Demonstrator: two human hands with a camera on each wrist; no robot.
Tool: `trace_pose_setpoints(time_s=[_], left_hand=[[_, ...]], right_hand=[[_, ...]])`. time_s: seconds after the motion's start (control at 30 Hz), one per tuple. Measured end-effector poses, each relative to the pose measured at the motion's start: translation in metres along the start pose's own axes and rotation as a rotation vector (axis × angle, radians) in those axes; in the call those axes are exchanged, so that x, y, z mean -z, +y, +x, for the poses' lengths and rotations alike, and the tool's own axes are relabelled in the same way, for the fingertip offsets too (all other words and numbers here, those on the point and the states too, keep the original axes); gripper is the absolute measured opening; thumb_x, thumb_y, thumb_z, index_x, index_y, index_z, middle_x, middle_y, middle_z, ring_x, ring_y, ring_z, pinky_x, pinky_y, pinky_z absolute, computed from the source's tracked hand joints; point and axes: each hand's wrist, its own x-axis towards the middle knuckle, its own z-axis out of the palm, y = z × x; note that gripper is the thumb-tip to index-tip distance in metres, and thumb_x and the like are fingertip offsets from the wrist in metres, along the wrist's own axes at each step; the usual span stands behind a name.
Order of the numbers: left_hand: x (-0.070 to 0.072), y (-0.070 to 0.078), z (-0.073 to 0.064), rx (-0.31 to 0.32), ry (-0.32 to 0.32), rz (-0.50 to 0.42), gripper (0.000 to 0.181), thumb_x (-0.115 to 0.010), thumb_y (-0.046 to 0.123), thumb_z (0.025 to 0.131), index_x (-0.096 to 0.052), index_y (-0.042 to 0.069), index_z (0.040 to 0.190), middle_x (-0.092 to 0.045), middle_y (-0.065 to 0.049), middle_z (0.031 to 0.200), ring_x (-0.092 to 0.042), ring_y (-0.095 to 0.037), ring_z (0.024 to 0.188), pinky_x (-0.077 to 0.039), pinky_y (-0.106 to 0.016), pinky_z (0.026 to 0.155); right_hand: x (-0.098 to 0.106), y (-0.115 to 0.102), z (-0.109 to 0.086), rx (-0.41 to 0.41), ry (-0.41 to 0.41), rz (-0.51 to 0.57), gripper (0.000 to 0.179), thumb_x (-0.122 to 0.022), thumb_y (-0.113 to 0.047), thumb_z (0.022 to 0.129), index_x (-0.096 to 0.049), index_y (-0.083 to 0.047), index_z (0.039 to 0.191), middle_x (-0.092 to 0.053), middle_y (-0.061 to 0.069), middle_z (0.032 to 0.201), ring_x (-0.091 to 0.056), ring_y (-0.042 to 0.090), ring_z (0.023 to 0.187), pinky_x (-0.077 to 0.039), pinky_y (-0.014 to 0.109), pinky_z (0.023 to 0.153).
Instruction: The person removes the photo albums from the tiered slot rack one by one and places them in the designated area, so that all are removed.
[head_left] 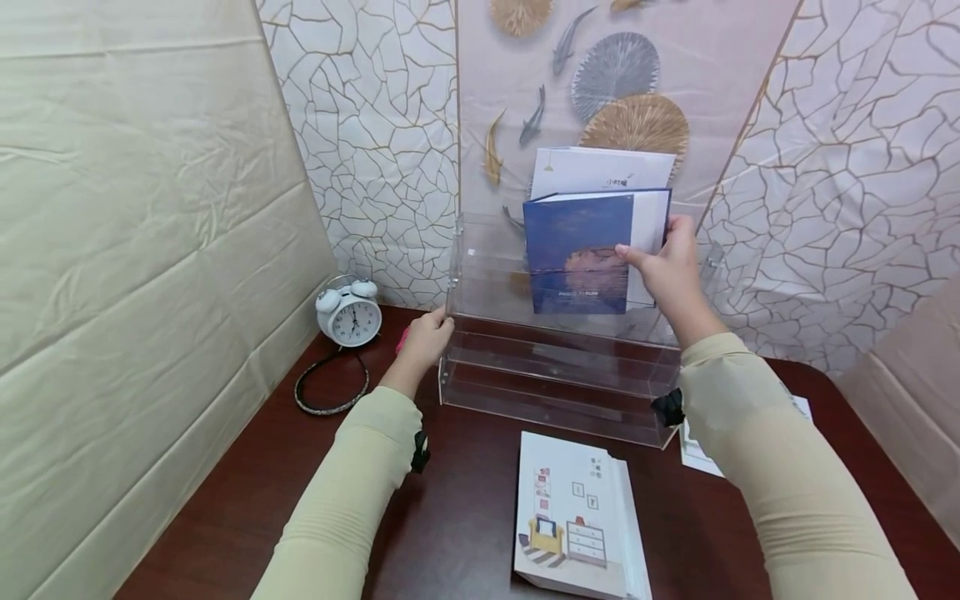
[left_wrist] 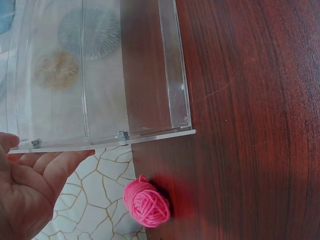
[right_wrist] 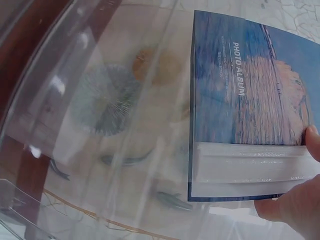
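My right hand (head_left: 669, 265) grips a blue photo album (head_left: 577, 250) by its right edge, thumb across the front cover and fingers behind. In the right wrist view the cover reads "PHOTO ALBUM" and the album's (right_wrist: 240, 85) white page edges face the hand. Directly behind it, a white album (head_left: 600, 167) stands upright at the top of a clear acrylic rack (head_left: 555, 404). At the rack's left side, my left hand (head_left: 426, 337) holds the side panel. In the left wrist view that panel lies between the left hand's (left_wrist: 30, 185) thumb and fingers.
A white album (head_left: 570, 517) with a furniture drawing lies on the dark table in front. Left of the rack are a white alarm clock (head_left: 356, 321), a dark cord loop (head_left: 330, 410) and pink yarn (left_wrist: 147, 202). Some white item (head_left: 701, 454) lies partly under the right forearm.
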Motion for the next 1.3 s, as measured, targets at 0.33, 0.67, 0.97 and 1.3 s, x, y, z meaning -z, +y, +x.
trace_pose_setpoints(time_s=[0.33, 0.67, 0.97, 1.3], left_hand=[[0.001, 0.001, 0.001, -0.007, -0.002, 0.015, 0.041, -0.041, 0.024, 0.097, -0.052, 0.013, 0.135, -0.058, -0.012, 0.123, -0.055, -0.025, 0.105, -0.044, -0.042, 0.09], [0.001, 0.002, 0.002, -0.005, -0.002, 0.023, 0.039, -0.042, 0.024, 0.096, -0.055, 0.013, 0.132, -0.06, -0.013, 0.119, -0.055, -0.027, 0.101, -0.045, -0.042, 0.087], [0.002, 0.0, -0.001, 0.016, -0.017, 0.013, 0.036, -0.039, 0.026, 0.096, -0.058, 0.014, 0.125, -0.06, -0.013, 0.117, -0.055, -0.027, 0.1, -0.045, -0.043, 0.086], [0.005, -0.001, -0.003, 0.028, -0.028, 0.013, 0.041, -0.039, 0.026, 0.097, -0.052, 0.015, 0.134, -0.057, -0.012, 0.124, -0.054, -0.026, 0.103, -0.044, -0.043, 0.088]], right_hand=[[0.018, -0.012, 0.003, 0.066, -0.003, 0.141, 0.053, -0.069, 0.001, 0.081, -0.03, -0.006, 0.117, -0.046, 0.007, 0.116, -0.046, 0.02, 0.112, -0.038, 0.029, 0.095], [0.031, -0.025, -0.004, 0.118, 0.027, 0.249, 0.054, -0.067, 0.007, 0.08, -0.032, -0.01, 0.116, -0.046, 0.004, 0.116, -0.045, 0.019, 0.11, -0.039, 0.03, 0.094], [0.055, -0.033, -0.018, 0.095, 0.089, 0.559, 0.056, -0.064, 0.015, 0.078, -0.032, -0.01, 0.116, -0.045, 0.009, 0.12, -0.046, 0.022, 0.114, -0.041, 0.027, 0.093], [0.09, -0.016, -0.059, 0.075, 0.148, 1.048, 0.058, -0.053, 0.03, 0.074, -0.024, -0.005, 0.11, -0.041, 0.018, 0.123, -0.05, 0.028, 0.109, -0.048, 0.029, 0.086]])
